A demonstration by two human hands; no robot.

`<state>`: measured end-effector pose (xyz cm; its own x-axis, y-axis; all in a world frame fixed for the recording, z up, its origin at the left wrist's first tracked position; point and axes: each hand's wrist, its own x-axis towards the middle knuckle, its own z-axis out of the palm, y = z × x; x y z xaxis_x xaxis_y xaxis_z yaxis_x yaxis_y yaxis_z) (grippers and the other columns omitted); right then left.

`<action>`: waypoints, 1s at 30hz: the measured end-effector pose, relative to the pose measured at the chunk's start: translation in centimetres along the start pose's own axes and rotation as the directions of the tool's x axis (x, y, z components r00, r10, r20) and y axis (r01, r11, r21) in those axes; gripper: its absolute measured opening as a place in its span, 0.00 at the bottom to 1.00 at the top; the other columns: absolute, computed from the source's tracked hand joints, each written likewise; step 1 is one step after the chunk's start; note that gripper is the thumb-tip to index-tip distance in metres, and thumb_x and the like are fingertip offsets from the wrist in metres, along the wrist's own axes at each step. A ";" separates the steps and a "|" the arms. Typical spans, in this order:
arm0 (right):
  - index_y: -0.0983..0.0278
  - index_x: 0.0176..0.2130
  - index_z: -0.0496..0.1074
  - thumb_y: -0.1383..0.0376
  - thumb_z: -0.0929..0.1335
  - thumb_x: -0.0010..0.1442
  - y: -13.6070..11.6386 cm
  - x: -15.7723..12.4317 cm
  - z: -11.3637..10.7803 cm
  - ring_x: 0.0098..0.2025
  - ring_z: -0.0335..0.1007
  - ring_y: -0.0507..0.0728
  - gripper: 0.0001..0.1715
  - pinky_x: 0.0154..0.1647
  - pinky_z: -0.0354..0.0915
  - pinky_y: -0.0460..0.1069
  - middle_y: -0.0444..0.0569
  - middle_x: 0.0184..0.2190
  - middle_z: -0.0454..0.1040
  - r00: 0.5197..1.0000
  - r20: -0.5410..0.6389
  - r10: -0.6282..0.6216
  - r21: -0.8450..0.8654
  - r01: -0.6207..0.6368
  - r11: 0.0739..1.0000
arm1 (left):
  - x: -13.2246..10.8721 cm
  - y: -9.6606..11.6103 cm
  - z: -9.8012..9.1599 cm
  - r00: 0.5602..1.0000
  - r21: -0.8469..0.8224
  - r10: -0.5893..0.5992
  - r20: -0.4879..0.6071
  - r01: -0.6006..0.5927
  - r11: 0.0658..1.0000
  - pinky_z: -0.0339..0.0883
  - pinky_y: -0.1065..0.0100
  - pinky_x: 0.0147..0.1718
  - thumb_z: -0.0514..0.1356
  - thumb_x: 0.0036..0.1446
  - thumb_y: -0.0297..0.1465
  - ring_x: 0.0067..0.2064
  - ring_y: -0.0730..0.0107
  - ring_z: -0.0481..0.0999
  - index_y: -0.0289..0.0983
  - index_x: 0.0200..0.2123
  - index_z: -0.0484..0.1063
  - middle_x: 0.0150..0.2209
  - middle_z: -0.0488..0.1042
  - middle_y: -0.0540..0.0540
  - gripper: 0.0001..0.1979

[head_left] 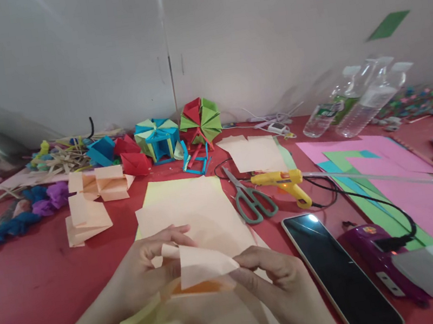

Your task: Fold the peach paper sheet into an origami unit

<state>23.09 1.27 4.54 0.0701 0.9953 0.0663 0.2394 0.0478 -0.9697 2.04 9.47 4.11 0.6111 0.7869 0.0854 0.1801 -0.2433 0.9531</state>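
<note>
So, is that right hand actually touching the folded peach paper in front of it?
Touching. The head view shows the right hand pinching the folded peach paper by its corner, between thumb and forefinger.

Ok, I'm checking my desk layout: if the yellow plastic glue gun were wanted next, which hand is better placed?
Probably the right hand: the glue gun lies beyond it on that side, farther from the left hand. Both hands hold the folded peach paper.
</note>
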 end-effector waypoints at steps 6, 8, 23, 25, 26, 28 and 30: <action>0.55 0.49 0.70 0.61 0.65 0.60 -0.2 -0.1 -0.4 0.39 0.69 0.53 0.16 0.38 0.63 0.46 0.47 0.37 0.73 0.975 0.206 -0.085 0.074 0.071 0.995 | -0.5 0.1 0.0 0.904 -0.247 -0.284 0.319 0.368 0.896 0.66 0.68 0.40 0.62 0.51 0.37 0.42 0.63 0.74 0.36 0.34 0.77 0.37 0.76 0.46 0.11; 0.56 0.50 0.69 0.60 0.65 0.60 -0.8 -0.3 -0.2 0.35 0.66 0.51 0.18 0.36 0.62 0.45 0.45 0.34 0.71 0.927 0.361 -0.100 0.109 0.064 0.992 | -0.9 0.1 0.1 0.811 -0.285 -0.300 0.503 0.483 0.828 0.66 0.71 0.32 0.63 0.49 0.38 0.33 0.68 0.74 0.34 0.35 0.77 0.31 0.76 0.46 0.14; 0.68 0.31 0.69 0.64 0.74 0.45 -1.0 0.8 0.9 0.15 0.60 0.42 0.14 0.13 0.54 0.36 0.38 0.17 0.67 0.391 0.878 0.276 -0.030 -0.530 0.847 | 1.1 -0.8 1.0 0.441 -0.120 -0.189 0.877 0.584 0.803 0.64 0.77 0.25 0.64 0.39 0.24 0.24 0.77 0.69 0.33 0.25 0.71 0.22 0.72 0.55 0.06; 0.69 0.28 0.70 0.63 0.75 0.44 -0.7 0.9 0.9 0.14 0.61 0.42 0.14 0.12 0.55 0.36 0.38 0.17 0.68 0.338 0.887 0.314 -0.086 -0.548 0.832 | 1.7 -0.8 1.0 0.393 -0.068 -0.198 0.898 0.570 0.819 0.64 0.77 0.24 0.63 0.41 0.22 0.24 0.76 0.70 0.33 0.26 0.70 0.22 0.72 0.54 0.06; 0.69 0.27 0.70 0.63 0.75 0.44 -0.6 1.0 0.9 0.14 0.61 0.42 0.14 0.12 0.55 0.36 0.39 0.18 0.69 0.319 0.888 0.331 -0.109 -0.553 0.826 | 2.0 -0.9 1.0 0.376 -0.058 -0.194 0.906 0.566 0.822 0.65 0.76 0.25 0.62 0.41 0.22 0.24 0.76 0.70 0.33 0.26 0.70 0.22 0.72 0.54 0.05; 0.70 0.27 0.71 0.65 0.75 0.43 -0.3 1.2 0.9 0.14 0.63 0.42 0.13 0.11 0.55 0.36 0.39 0.18 0.70 0.291 0.895 0.339 -0.131 -0.554 0.822 | 2.5 -1.1 0.9 0.344 -0.062 -0.165 0.924 0.563 0.824 0.66 0.75 0.26 0.62 0.43 0.24 0.24 0.75 0.71 0.33 0.26 0.70 0.21 0.71 0.54 0.04; 0.70 0.29 0.73 0.66 0.75 0.43 -0.1 1.3 1.0 0.14 0.63 0.43 0.12 0.10 0.55 0.35 0.38 0.16 0.69 0.291 0.899 0.328 -0.127 -0.542 0.830 | 3.0 -1.5 0.9 0.316 -0.078 -0.128 0.940 0.565 0.821 0.67 0.73 0.27 0.64 0.43 0.26 0.25 0.73 0.72 0.33 0.26 0.71 0.21 0.72 0.53 0.05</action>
<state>22.20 2.61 4.48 -0.7715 0.3808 -0.5097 0.2839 -0.5109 -0.8114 4.31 11.68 2.70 0.8948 -0.2528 -0.3680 0.4329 0.2893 0.8538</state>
